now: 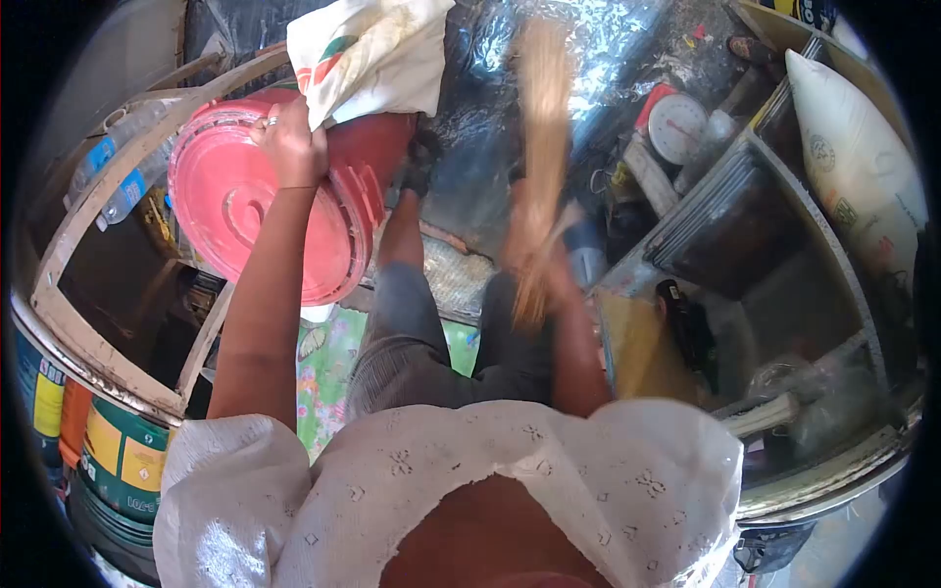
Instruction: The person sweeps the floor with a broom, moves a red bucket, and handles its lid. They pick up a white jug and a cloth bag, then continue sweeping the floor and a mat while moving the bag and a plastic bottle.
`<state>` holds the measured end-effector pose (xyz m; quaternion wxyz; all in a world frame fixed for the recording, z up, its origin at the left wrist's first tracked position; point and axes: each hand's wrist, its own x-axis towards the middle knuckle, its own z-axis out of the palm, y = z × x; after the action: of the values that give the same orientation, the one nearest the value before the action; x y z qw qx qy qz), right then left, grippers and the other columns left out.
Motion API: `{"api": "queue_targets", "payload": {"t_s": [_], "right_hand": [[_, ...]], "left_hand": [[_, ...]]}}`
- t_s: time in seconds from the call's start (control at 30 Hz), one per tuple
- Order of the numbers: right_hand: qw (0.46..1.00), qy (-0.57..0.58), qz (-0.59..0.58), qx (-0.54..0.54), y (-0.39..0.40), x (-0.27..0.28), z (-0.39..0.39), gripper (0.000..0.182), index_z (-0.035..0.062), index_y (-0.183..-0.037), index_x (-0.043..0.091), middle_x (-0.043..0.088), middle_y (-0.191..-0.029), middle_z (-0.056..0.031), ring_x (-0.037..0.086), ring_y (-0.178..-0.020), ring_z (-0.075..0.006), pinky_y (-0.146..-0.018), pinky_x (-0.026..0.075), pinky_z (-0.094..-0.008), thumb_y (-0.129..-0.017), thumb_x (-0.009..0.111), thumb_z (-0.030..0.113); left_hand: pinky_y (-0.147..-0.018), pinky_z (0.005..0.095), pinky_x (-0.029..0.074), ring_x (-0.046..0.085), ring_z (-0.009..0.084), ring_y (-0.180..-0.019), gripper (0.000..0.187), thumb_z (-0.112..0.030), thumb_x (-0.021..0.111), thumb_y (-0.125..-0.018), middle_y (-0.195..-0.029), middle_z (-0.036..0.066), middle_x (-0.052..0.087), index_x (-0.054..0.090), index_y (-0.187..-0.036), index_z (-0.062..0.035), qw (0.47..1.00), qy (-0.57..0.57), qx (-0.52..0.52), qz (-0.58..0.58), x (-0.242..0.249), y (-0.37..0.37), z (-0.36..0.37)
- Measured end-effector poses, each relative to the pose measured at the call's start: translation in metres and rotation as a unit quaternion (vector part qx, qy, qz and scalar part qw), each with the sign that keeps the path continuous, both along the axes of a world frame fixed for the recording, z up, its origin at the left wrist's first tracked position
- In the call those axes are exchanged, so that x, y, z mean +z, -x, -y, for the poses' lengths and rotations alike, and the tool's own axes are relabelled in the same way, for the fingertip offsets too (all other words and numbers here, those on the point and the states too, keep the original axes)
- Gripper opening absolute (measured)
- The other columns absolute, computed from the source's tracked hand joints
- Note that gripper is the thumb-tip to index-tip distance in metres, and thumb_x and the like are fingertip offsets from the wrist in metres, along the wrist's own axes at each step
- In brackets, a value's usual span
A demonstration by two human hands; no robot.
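My left hand [291,147] is closed at a corner of a white printed plastic sack [377,64], over the top edge of a red lidded bucket [240,201]. The bucket is tilted, its round lid facing me; whether the hand also grips its rim is hidden. In my right hand [534,255] is a straw hand broom [545,108], its bristles pointing away from me over the dark floor. Broom and hand are smeared by motion. My feet stand between the bucket and the broom.
A dial scale [676,129] stands to the right. Nearby are an open wooden compartment with a dark bottle [688,328] and a full white sack [853,167]. Plastic bottles [123,196] lie at left, above a green-and-yellow bucket [123,456]. Shiny plastic sheeting [470,49] covers the floor ahead.
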<state>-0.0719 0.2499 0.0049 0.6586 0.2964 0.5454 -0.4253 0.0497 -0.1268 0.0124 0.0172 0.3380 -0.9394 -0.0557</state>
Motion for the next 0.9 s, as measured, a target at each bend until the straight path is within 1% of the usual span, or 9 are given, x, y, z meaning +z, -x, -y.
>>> {"api": "queue_targets", "payload": {"t_s": [0.03, 0.17, 0.3, 0.33, 0.37, 0.47, 0.57, 0.7, 0.9], "right_hand": [[0.986, 0.005, 0.091, 0.143, -0.081, -0.045, -0.081, 0.046, 0.0034, -0.115, 0.041, 0.052, -0.095, -0.0077, 0.054, -0.074, -0.0183, -0.061, 0.045, -0.0341, -0.071, 0.054, 0.009], [0.970, 0.034, 0.238, 0.036, -0.108, 0.009, -0.050, 0.023, 0.0013, -0.084, 0.058, 0.057, -0.075, -0.0057, 0.054, -0.067, -0.0162, -0.059, 0.044, -0.0311, -0.070, 0.057, 0.020], [0.948, 0.154, -0.254, 0.114, -0.001, -0.107, 0.008, 0.019, 0.0035, -0.085, 0.057, 0.056, -0.067, -0.0079, 0.053, -0.055, -0.0179, -0.053, 0.046, -0.0317, -0.074, 0.056, 0.019], [0.963, 0.002, -0.075, 0.260, 0.082, -0.115, 0.048, 0.029, 0.0001, -0.097, 0.051, 0.057, -0.077, -0.0108, 0.056, -0.058, -0.0191, -0.053, 0.047, -0.0318, -0.073, 0.055, 0.015], [0.985, 0.091, -0.022, 0.144, 0.143, -0.098, 0.075, 0.042, -0.0024, -0.110, 0.042, 0.056, -0.082, -0.0138, 0.057, -0.057, -0.0217, -0.053, 0.048, -0.0322, -0.071, 0.054, 0.008], [0.824, 0.138, -0.533, 0.135, 0.184, -0.079, 0.131, 0.058, -0.0018, -0.118, 0.032, 0.053, -0.099, -0.0123, 0.052, -0.087, -0.0182, -0.076, 0.044, -0.0271, -0.066, 0.057, -0.002], [0.915, 0.161, -0.368, -0.036, 0.192, -0.010, 0.110, 0.053, 0.0001, -0.115, 0.038, 0.052, -0.098, -0.0092, 0.052, -0.086, -0.0158, -0.076, 0.044, -0.0278, -0.065, 0.058, 0.000], [0.893, 0.042, -0.436, 0.100, 0.134, 0.043, 0.040, 0.046, 0.0016, -0.110, 0.041, 0.053, -0.094, -0.0061, 0.053, -0.084, -0.0141, -0.073, 0.044, -0.0264, -0.066, 0.056, -0.001], [0.981, -0.162, -0.098, -0.050, 0.013, 0.077, -0.078, 0.039, 0.0043, -0.103, 0.045, 0.051, -0.078, -0.0070, 0.053, -0.065, -0.0168, -0.055, 0.046, -0.0293, -0.066, 0.057, 0.010]], "left_hand": [[-0.074, 0.0365, 0.029, 0.053, 0.0226, -0.076, 0.023, -0.011, 0.054, -0.062, -0.077, 0.008, 0.059, 0.058, -0.084, -0.0070, 1.000, 0.015, -0.003, -0.003, 0.000, 0.001, 0.001], [-0.074, 0.0368, 0.030, 0.053, 0.0225, -0.076, 0.021, -0.012, 0.053, -0.063, -0.078, 0.008, 0.059, 0.058, -0.083, -0.0072, 1.000, 0.014, 0.007, 0.011, -0.002, 0.003, 0.002], [-0.075, 0.0382, 0.029, 0.053, 0.0232, -0.075, 0.023, -0.012, 0.053, -0.064, -0.077, 0.008, 0.060, 0.058, -0.085, -0.0074, 1.000, 0.025, -0.003, 0.018, -0.005, 0.000, 0.005], [-0.075, 0.0385, 0.029, 0.053, 0.0235, -0.075, 0.023, -0.012, 0.053, -0.064, -0.077, 0.008, 0.060, 0.057, -0.086, -0.0073, 0.999, 0.027, -0.005, 0.025, -0.004, -0.002, 0.003], [-0.075, 0.0385, 0.029, 0.053, 0.0235, -0.075, 0.023, -0.012, 0.053, -0.064, -0.077, 0.008, 0.060, 0.057, -0.086, -0.0073, 0.999, 0.022, -0.006, 0.028, -0.004, -0.004, 0.001], [-0.075, 0.0387, 0.029, 0.053, 0.0245, -0.077, 0.025, -0.013, 0.053, -0.064, -0.079, 0.009, 0.060, 0.057, -0.088, -0.0075, 1.000, 0.005, -0.004, 0.004, -0.007, -0.001, 0.006], [-0.074, 0.0389, 0.029, 0.052, 0.0254, -0.079, 0.024, -0.014, 0.054, -0.063, -0.078, 0.009, 0.059, 0.056, -0.087, -0.0086, 0.999, 0.019, -0.028, -0.022, -0.005, -0.002, 0.002], [-0.075, 0.0416, 0.029, 0.052, 0.0281, -0.079, 0.020, -0.014, 0.055, -0.062, -0.070, 0.009, 0.055, 0.053, -0.081, -0.0093, 0.999, -0.047, -0.002, 0.017, 0.008, 0.012, 0.002], [-0.077, 0.0415, 0.028, 0.050, 0.0253, -0.085, 0.024, -0.009, 0.051, -0.061, -0.081, 0.009, 0.057, 0.054, -0.084, -0.0068, 0.993, -0.067, 0.034, 0.094, 0.012, 0.003, -0.002]]}}
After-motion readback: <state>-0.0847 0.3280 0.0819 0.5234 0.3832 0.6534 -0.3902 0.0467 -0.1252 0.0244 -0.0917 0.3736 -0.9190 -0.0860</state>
